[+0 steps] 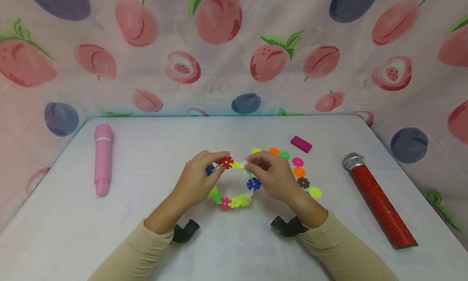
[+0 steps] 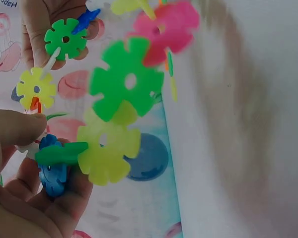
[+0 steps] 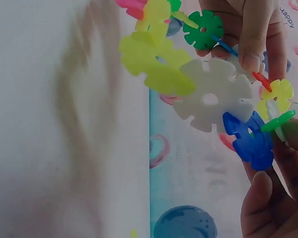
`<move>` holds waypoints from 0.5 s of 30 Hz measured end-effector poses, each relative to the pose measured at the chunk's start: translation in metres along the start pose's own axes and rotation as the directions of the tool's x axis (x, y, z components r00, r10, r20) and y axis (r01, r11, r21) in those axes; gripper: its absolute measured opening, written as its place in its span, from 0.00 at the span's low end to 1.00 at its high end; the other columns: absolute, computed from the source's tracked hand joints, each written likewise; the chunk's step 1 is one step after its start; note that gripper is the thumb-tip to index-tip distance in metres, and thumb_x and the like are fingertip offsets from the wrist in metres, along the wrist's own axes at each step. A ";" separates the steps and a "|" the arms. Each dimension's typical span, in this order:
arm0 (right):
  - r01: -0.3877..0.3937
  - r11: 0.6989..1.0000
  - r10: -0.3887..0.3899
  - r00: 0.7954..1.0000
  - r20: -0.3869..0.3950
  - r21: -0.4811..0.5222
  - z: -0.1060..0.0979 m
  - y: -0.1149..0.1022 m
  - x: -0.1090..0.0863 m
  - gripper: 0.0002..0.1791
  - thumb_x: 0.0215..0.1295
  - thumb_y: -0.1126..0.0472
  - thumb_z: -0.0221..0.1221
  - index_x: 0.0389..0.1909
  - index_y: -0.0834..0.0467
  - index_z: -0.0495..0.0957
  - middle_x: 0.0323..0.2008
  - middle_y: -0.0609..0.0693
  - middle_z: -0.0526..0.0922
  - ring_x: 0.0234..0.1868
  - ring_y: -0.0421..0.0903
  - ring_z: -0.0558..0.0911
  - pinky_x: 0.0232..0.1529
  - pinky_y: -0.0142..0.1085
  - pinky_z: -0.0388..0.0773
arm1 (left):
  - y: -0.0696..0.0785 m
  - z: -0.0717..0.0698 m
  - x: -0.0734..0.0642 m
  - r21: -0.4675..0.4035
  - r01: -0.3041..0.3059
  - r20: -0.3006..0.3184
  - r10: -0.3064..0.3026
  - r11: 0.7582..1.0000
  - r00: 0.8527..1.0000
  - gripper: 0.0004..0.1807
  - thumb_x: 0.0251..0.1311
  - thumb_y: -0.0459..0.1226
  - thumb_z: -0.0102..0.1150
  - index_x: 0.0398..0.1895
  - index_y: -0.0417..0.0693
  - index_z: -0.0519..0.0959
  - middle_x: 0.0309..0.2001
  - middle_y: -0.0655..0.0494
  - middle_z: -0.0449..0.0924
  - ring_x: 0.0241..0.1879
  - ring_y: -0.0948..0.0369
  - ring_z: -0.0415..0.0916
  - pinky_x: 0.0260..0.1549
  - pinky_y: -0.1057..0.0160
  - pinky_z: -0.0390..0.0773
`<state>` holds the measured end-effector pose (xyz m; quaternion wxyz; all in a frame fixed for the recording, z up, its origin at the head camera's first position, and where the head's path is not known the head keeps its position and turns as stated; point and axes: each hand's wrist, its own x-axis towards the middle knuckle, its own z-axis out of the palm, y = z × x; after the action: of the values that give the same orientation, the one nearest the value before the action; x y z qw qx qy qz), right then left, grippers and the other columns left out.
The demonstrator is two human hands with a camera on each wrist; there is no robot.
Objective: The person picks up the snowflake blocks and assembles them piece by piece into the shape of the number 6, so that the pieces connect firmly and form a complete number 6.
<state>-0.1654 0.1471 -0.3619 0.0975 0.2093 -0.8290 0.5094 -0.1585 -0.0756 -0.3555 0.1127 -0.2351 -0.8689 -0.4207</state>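
Above the table, both hands hold a closed ring of interlocked flower-shaped plastic discs, whose pink disc point(image 1: 225, 204) hangs at the near side. My left hand point(image 1: 195, 177) pinches the ring's left part beside a red disc point(image 1: 227, 162); in the left wrist view its fingers surround a blue disc point(image 2: 53, 171) joined to a green one point(image 2: 64, 152). My right hand point(image 1: 275, 174) pinches a white disc point(image 1: 245, 163) with thumb and forefinger. In the right wrist view, a blue disc point(image 3: 248, 141) and a larger-looking white disc point(image 3: 213, 96) are linked near that hand.
Loose flower discs, among them a brown disc point(image 1: 303, 183), curve along the table right of my right hand. Behind them lies a magenta block point(image 1: 301, 144). A pink toy microphone point(image 1: 103, 159) lies at left, a red glitter microphone point(image 1: 380, 202) at right. Fruit-print cloth point(image 1: 219, 78) hangs behind.
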 end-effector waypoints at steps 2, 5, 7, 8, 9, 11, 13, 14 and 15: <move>-0.021 1.000 0.021 1.000 -0.001 0.003 0.000 0.001 0.000 0.06 0.65 0.68 0.65 0.42 0.62 0.84 0.32 0.49 0.85 0.31 0.46 0.83 0.35 0.34 0.81 | 0.001 0.001 0.000 0.000 0.001 -0.003 -0.001 1.000 1.000 0.21 0.62 0.30 0.66 0.60 0.45 0.81 0.43 0.52 0.82 0.45 0.55 0.79 0.43 0.55 0.82; -0.058 0.998 0.058 0.998 0.004 0.014 -0.001 0.001 0.001 0.06 0.66 0.67 0.65 0.43 0.62 0.84 0.32 0.50 0.86 0.32 0.47 0.83 0.36 0.34 0.81 | 0.001 0.002 0.000 -0.012 -0.003 -0.009 0.003 1.000 1.000 0.23 0.61 0.29 0.67 0.61 0.44 0.80 0.42 0.51 0.82 0.46 0.53 0.79 0.44 0.52 0.81; -0.082 0.996 0.082 0.997 0.011 0.031 -0.002 0.001 0.001 0.07 0.67 0.66 0.64 0.44 0.62 0.83 0.33 0.50 0.85 0.33 0.48 0.83 0.36 0.34 0.81 | 0.000 0.002 0.001 -0.020 0.006 -0.004 -0.006 1.000 1.000 0.24 0.62 0.29 0.67 0.62 0.44 0.79 0.44 0.50 0.82 0.46 0.53 0.79 0.45 0.52 0.81; -0.095 0.995 0.095 0.995 0.015 0.038 -0.002 0.001 0.002 0.07 0.68 0.66 0.63 0.44 0.62 0.83 0.33 0.50 0.85 0.34 0.48 0.83 0.36 0.34 0.81 | 0.000 0.002 0.001 -0.024 0.019 0.001 -0.019 1.000 1.000 0.25 0.62 0.30 0.66 0.63 0.45 0.78 0.45 0.49 0.82 0.47 0.52 0.79 0.45 0.53 0.81; -0.109 0.993 0.108 0.994 0.018 0.044 -0.003 0.002 0.002 0.07 0.68 0.65 0.63 0.44 0.62 0.83 0.33 0.50 0.85 0.34 0.49 0.83 0.35 0.34 0.80 | 0.000 0.001 0.001 -0.032 0.034 0.007 -0.034 0.999 0.999 0.26 0.63 0.31 0.66 0.65 0.46 0.77 0.46 0.49 0.82 0.47 0.52 0.79 0.45 0.53 0.81; -0.132 0.990 0.131 0.991 0.020 0.058 -0.004 0.002 0.003 0.08 0.69 0.64 0.62 0.45 0.63 0.83 0.33 0.50 0.84 0.34 0.51 0.82 0.35 0.34 0.80 | -0.001 0.000 0.002 -0.050 0.076 0.021 -0.075 0.996 0.997 0.27 0.64 0.33 0.66 0.67 0.47 0.75 0.49 0.50 0.81 0.47 0.53 0.79 0.45 0.54 0.82; -0.147 0.986 0.146 0.989 0.015 0.078 -0.005 0.002 0.004 0.08 0.69 0.64 0.62 0.45 0.63 0.82 0.33 0.51 0.84 0.34 0.54 0.82 0.35 0.34 0.80 | -0.002 -0.001 0.002 -0.087 0.120 0.031 -0.118 0.989 0.993 0.28 0.65 0.35 0.65 0.68 0.49 0.73 0.51 0.50 0.81 0.48 0.53 0.79 0.46 0.55 0.82; -0.157 0.983 0.156 0.988 0.011 0.093 -0.006 0.003 0.004 0.08 0.70 0.64 0.62 0.46 0.64 0.82 0.33 0.52 0.84 0.34 0.55 0.82 0.35 0.33 0.81 | -0.003 -0.002 0.002 -0.111 0.140 0.035 -0.137 0.984 0.990 0.27 0.65 0.35 0.64 0.68 0.49 0.73 0.52 0.51 0.80 0.49 0.54 0.79 0.47 0.55 0.82; -0.163 0.980 0.164 0.987 0.003 0.110 -0.007 0.003 0.005 0.09 0.70 0.65 0.61 0.46 0.64 0.82 0.34 0.53 0.83 0.34 0.56 0.81 0.35 0.34 0.81 | -0.004 -0.003 0.003 -0.137 0.156 0.037 -0.152 0.978 0.988 0.27 0.66 0.36 0.64 0.68 0.48 0.72 0.53 0.51 0.80 0.50 0.54 0.79 0.47 0.55 0.82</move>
<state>-0.1715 0.1529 -0.3596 0.0462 0.1441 -0.8137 0.5612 -0.1626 -0.0794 -0.3548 0.0516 -0.1798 -0.8544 -0.4848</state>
